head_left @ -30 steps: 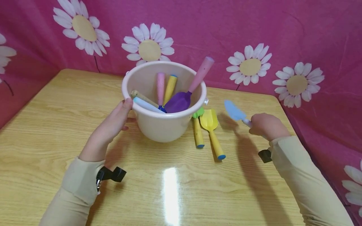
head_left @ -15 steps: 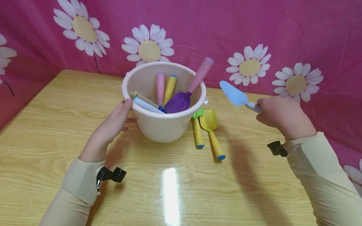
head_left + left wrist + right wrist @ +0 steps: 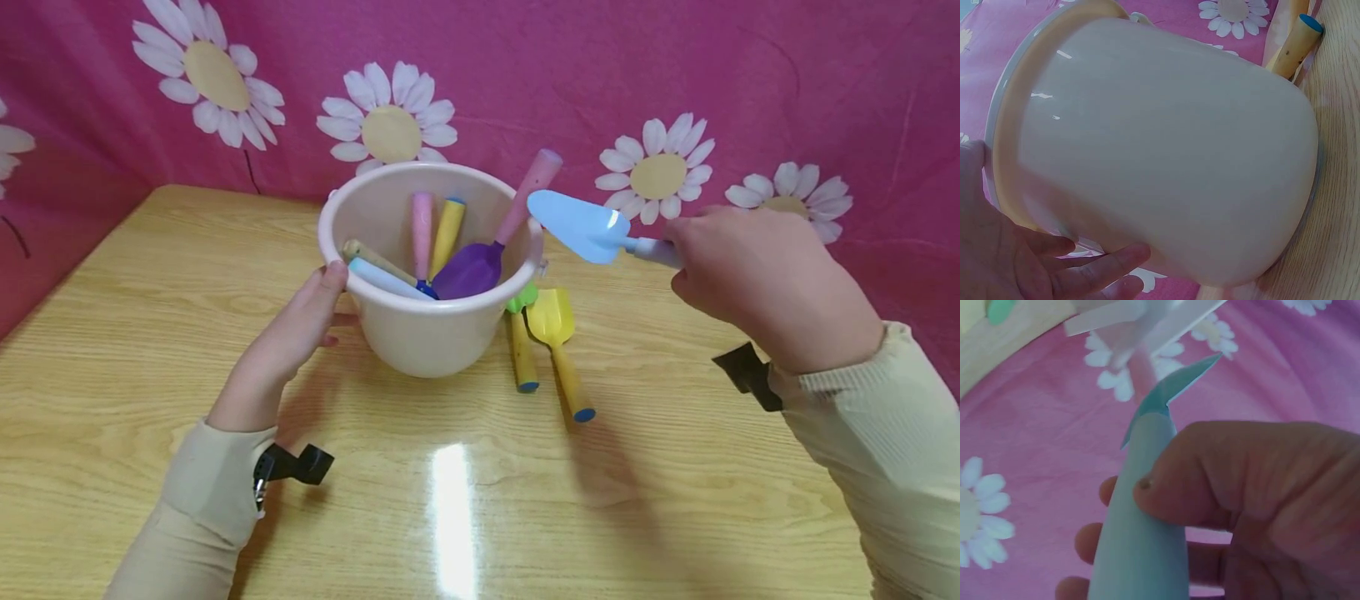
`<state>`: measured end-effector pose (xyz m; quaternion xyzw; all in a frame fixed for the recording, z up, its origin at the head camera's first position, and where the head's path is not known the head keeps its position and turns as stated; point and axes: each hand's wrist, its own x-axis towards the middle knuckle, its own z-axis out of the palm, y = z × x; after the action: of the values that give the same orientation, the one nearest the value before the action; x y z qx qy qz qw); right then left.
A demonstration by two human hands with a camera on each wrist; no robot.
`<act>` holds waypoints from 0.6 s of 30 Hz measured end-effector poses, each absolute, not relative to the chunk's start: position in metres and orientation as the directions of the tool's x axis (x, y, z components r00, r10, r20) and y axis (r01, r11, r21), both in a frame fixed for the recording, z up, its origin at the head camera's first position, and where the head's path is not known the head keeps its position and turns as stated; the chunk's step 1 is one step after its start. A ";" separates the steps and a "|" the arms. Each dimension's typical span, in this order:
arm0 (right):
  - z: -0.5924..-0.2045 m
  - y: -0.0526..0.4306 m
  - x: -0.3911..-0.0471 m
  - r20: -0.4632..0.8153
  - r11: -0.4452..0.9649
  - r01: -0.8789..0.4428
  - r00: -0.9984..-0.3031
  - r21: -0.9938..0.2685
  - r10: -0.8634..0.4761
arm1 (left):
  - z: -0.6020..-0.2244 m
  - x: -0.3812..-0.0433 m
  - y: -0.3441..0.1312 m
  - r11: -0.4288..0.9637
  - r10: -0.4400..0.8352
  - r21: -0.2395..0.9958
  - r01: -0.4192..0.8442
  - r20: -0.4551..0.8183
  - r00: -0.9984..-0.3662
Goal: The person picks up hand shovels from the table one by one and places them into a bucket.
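Note:
A light blue hand trowel is in my right hand, raised at the right of the bucket. Its tip overlaps the bucket's right rim in the head view. In the right wrist view my thumb lies along the pale handle, and the other fingers curl behind it. My left hand rests against the left side of a cream bucket. The thumb touches the rim, and the extended fingers lie along the outer wall in the left wrist view. A purple scoop with a pink handle leans inside the bucket.
Also in the bucket are a pink handle, a yellow handle, a wooden stick and a light blue piece. Right of it lie a yellow shovel and a green-headed tool. A pink flowered cloth hangs behind the table.
My right hand has lifted the trowel from low over the table at the right, up and left to the bucket's rim. The left hand and bucket have stayed in place.

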<state>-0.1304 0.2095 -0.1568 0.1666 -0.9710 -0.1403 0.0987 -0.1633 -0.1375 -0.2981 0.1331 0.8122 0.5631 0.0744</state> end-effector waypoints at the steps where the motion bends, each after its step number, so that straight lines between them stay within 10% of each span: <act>1: -0.155 0.205 -0.130 0.150 0.898 -0.302 -0.920 0.321 -0.363 | -0.298 -0.163 -0.138 0.330 0.300 0.935 0.133 0.030 -0.954; 18: -0.146 0.138 -0.151 -0.066 0.822 -0.377 -0.919 0.427 -0.388 | -0.298 -0.162 -0.138 0.319 0.276 0.942 0.104 0.013 -0.961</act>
<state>-0.1506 0.1378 -0.1464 0.2003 -0.9544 -0.2212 0.0118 -0.1625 -0.1381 -0.2976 0.1174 0.8087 0.5714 0.0751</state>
